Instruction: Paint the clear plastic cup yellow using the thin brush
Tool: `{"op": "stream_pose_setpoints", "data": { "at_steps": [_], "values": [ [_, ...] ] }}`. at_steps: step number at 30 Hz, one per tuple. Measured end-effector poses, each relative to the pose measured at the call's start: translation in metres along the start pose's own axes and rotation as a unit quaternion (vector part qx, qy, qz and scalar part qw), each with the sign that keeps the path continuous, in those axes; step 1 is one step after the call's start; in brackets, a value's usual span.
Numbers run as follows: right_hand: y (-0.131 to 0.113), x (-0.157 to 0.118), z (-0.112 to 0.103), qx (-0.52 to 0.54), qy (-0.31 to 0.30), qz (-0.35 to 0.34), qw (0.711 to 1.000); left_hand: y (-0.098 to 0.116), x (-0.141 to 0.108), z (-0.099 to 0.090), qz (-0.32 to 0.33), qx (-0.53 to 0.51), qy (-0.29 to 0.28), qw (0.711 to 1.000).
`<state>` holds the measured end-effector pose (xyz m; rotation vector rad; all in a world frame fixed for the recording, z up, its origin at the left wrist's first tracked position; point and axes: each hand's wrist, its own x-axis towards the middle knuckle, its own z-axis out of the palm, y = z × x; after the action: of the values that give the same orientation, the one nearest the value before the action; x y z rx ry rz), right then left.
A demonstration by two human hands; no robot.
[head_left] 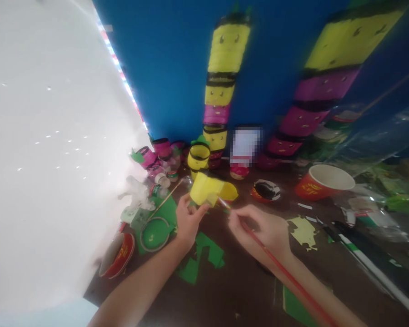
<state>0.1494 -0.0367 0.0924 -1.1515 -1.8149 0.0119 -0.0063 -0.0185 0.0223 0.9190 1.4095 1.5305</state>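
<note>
My left hand [188, 218] has its fingers closed on a small yellow painted piece [202, 188], held above the brown table. In my right hand [262, 229] is a long red-handled paintbrush [276, 259], its tip close to the piece's lower right edge; whether it touches is blurred. Right behind the piece lies a shallow container of yellow paint [229, 191], partly hidden by it. A yellow cup with black bands and a green top [198, 156] stands just beyond.
Stacked yellow and pink cups [219, 95] rise against the blue wall. Red-and-white paper cup [327, 181] and black paint container [266, 190] stand right. Green paint [155, 234], green paper scraps [207, 252] and a red cut cup [119, 256] are left of centre on the table [231, 281].
</note>
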Motion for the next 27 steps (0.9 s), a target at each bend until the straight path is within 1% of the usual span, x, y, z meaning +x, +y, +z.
{"op": "stream_pose_setpoints", "data": {
  "at_steps": [2,6,12,16,22,27],
  "values": [
    [0.0006,-0.0008,-0.0011,-0.001,0.005,-0.017,1.000,-0.0007,0.0005,-0.0006,0.002,0.000,-0.002,1.000],
    [0.0026,-0.0012,-0.0005,-0.017,0.050,-0.035,0.998,-0.0021,0.0010,-0.0012,0.005,0.001,-0.006,1.000],
    [0.0068,-0.0001,0.0038,-0.004,0.066,-0.095,0.993,-0.0013,0.0003,-0.0006,-0.001,-0.005,-0.007,1.000],
    [0.0088,0.0010,0.0047,-0.003,0.070,-0.105,0.992,0.0002,-0.0003,-0.0007,0.001,-0.010,-0.010,1.000],
    [0.0076,0.0017,0.0052,-0.013,0.080,-0.095,0.992,0.0007,-0.0004,-0.0011,-0.003,-0.008,-0.011,1.000],
    [0.0079,0.0005,0.0070,-0.008,0.074,-0.089,0.993,0.0001,-0.0003,-0.0013,-0.006,-0.005,-0.015,1.000]
  ]
}}
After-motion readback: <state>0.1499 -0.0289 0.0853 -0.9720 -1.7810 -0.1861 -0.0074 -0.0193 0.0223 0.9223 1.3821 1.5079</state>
